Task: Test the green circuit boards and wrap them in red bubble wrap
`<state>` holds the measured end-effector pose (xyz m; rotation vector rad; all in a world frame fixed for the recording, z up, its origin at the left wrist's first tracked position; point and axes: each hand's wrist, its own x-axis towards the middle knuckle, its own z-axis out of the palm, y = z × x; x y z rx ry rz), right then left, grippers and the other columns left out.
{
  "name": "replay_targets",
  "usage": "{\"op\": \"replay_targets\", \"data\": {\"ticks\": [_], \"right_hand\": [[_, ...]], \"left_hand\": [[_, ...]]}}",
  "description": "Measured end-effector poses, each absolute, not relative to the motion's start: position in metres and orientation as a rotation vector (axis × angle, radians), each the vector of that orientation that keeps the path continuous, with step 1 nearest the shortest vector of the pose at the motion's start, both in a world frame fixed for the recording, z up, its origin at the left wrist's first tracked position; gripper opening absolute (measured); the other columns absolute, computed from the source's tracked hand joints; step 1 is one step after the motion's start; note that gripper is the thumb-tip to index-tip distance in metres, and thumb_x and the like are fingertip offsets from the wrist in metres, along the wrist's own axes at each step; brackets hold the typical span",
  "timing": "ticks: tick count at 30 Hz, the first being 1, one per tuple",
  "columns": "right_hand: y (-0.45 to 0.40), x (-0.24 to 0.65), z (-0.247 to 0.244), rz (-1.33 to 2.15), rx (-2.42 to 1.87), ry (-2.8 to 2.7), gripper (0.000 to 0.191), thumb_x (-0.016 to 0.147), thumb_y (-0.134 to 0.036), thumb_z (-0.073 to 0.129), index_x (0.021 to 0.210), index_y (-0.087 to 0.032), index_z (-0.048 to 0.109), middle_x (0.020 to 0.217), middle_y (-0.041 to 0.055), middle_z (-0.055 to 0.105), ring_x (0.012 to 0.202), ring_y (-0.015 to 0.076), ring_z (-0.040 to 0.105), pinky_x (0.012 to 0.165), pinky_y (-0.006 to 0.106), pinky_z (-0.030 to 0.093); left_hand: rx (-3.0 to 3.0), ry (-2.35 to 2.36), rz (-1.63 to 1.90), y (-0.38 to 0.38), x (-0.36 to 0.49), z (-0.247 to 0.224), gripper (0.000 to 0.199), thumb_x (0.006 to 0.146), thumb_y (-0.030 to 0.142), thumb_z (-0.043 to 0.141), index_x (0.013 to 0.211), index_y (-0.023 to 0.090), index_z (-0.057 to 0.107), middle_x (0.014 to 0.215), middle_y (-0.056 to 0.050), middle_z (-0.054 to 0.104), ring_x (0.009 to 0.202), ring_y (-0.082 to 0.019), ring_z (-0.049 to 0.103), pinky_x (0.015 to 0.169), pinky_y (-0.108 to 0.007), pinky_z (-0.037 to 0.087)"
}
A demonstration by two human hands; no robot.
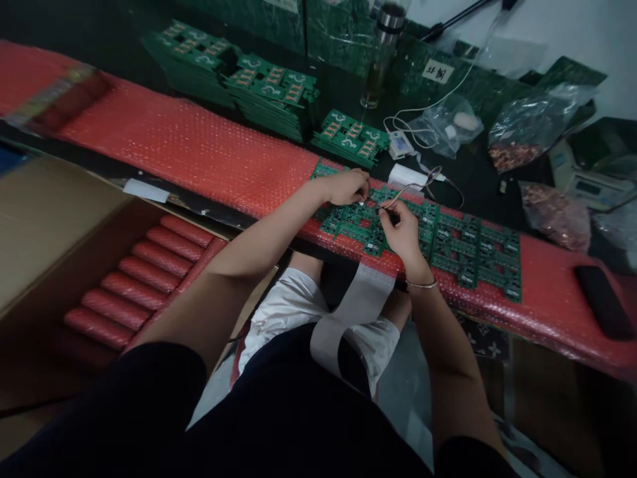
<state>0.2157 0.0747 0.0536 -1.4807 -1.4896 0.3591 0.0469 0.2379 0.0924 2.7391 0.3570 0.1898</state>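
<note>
Green circuit boards (450,242) lie in a row on red bubble wrap along the table's front. Over the left part of the row is my left hand (349,187), its fingers curled down in a pinch at a board. A tiny white piece shows below its fingertips, but what they hold is hidden. My right hand (402,232) is closed, thumb against fingers, on the end of a thin multi-coloured cable (399,193) just above the boards. Behind the boards, that cable runs towards a white box-shaped device (408,176).
Stacked boards (271,86) stand behind, near a glass bottle (381,60). At right are bags of copper-coloured parts (557,216), a scale (592,182) and a black phone-like object (603,302). Red bubble wrap (209,153) covers the left. A carton (44,232) holds several red wrapped rolls (142,282).
</note>
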Motion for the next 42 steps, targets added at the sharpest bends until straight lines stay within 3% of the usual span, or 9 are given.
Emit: {"op": "replay_targets", "data": {"ticks": [13,18,24,27,30,33,37,42], "right_hand": [[0.075,0.214,0.054,0.339,-1.467,-1.482,0.01,0.091,-0.032,0.059,0.096,-0.026,0.066,0.099,0.0047,0.076,0.095,0.0242,0.072,0.091,0.045,0.057],[0.073,0.215,0.059,0.383,-1.463,-1.446,0.014,0.093,-0.034,0.061,0.1,-0.026,0.069,0.1,0.004,0.077,0.092,0.022,0.073,0.088,0.042,0.058],[0.089,0.218,0.069,0.527,-1.361,-1.33,0.02,0.091,-0.045,0.069,0.094,-0.026,0.071,0.097,0.0039,0.078,0.088,0.0218,0.074,0.087,0.043,0.061],[0.118,0.216,0.07,0.614,-1.318,-1.288,0.023,0.091,-0.048,0.069,0.101,-0.027,0.067,0.093,0.0022,0.076,0.081,0.0203,0.075,0.078,0.039,0.062],[0.152,0.212,0.068,0.67,-1.274,-1.308,0.027,0.092,-0.048,0.069,0.108,-0.027,0.063,0.093,0.0021,0.075,0.084,0.0198,0.076,0.08,0.038,0.063],[0.182,0.206,0.061,0.709,-1.28,-1.355,0.025,0.092,-0.047,0.069,0.104,-0.025,0.063,0.09,0.0028,0.074,0.08,0.0203,0.076,0.079,0.04,0.064],[0.207,0.196,0.054,0.616,-1.381,-1.498,0.027,0.094,-0.05,0.064,0.095,-0.023,0.064,0.09,0.0055,0.074,0.074,0.0206,0.073,0.07,0.038,0.061],[0.214,0.184,0.059,0.249,-1.466,-1.8,0.034,0.098,-0.055,0.059,0.088,-0.023,0.065,0.086,0.0075,0.073,0.081,0.0253,0.071,0.085,0.044,0.058]], "left_hand": [[2.832,0.391,0.209,0.239,0.052,0.085,0.016,0.082,0.019,0.061,0.082,0.016,0.076,0.098,-0.012,0.068,0.099,-0.029,0.063,0.093,-0.039,0.048],[2.782,0.466,0.366,0.223,0.035,0.092,0.025,0.092,0.019,0.059,0.11,0.013,0.076,0.112,-0.015,0.07,0.108,-0.028,0.065,0.097,-0.038,0.049],[2.882,0.585,0.364,0.182,0.011,0.084,0.042,0.101,0.045,0.059,0.13,0.019,0.073,0.142,-0.02,0.061,0.13,-0.036,0.056,0.107,-0.052,0.044],[2.88,0.645,0.306,0.171,0.004,0.084,0.055,0.104,0.055,0.05,0.144,0.019,0.064,0.153,-0.021,0.054,0.139,-0.039,0.051,0.112,-0.057,0.041],[2.812,0.836,0.376,0.167,-0.012,0.08,0.07,0.105,0.062,0.042,0.157,0.015,0.048,0.165,-0.022,0.041,0.152,-0.041,0.038,0.121,-0.059,0.033],[2.751,1.031,0.419,0.162,-0.035,0.069,0.081,0.103,0.066,0.042,0.16,0.008,0.04,0.169,-0.024,0.032,0.158,-0.042,0.028,0.128,-0.059,0.022],[2.744,1.017,0.457,0.154,-0.057,0.054,0.082,0.101,0.068,0.047,0.159,0.01,0.043,0.169,-0.023,0.033,0.159,-0.042,0.028,0.129,-0.06,0.021],[2.742,1.001,0.561,0.147,-0.062,0.048,0.082,0.1,0.068,0.049,0.158,0.01,0.046,0.167,-0.025,0.035,0.158,-0.043,0.029,0.129,-0.061,0.022]]}}
